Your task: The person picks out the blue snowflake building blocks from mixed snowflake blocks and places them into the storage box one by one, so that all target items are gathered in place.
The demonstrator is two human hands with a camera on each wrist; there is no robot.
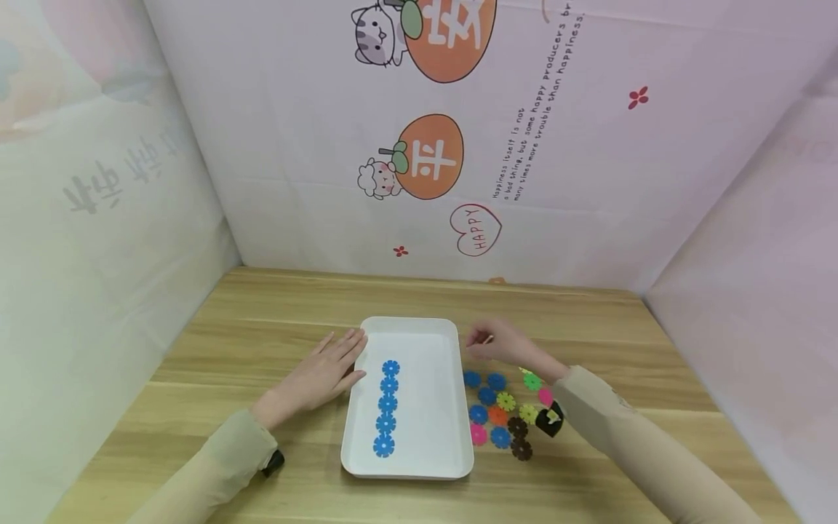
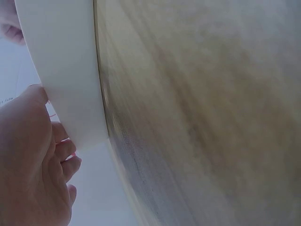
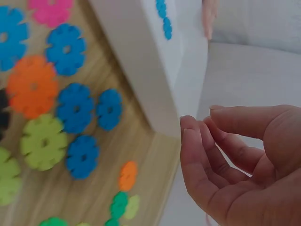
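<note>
A white tray (image 1: 425, 400) lies lengthwise on the table. Inside it, along the left side, several blue snowflake discs (image 1: 388, 402) form a straight column. My left hand (image 1: 324, 375) rests at the tray's far left rim with its fingers extended; in the left wrist view its thumb and fingertips (image 2: 66, 150) are against the rim. Beyond the tray's right rim, my right hand (image 1: 500, 343) hovers with loosely bent fingers. The right wrist view shows a gap between thumb and fingertips (image 3: 190, 136), with nothing held there.
Right of the tray lie loose snowflake discs: blue (image 1: 500, 437), orange (image 1: 498, 415), pink (image 1: 479, 434), yellow (image 1: 506, 401), green (image 1: 532, 381) and dark brown (image 1: 521, 448). Some lie under the right forearm. Printed cloth walls (image 1: 294, 145) enclose the wooden table (image 1: 262, 313).
</note>
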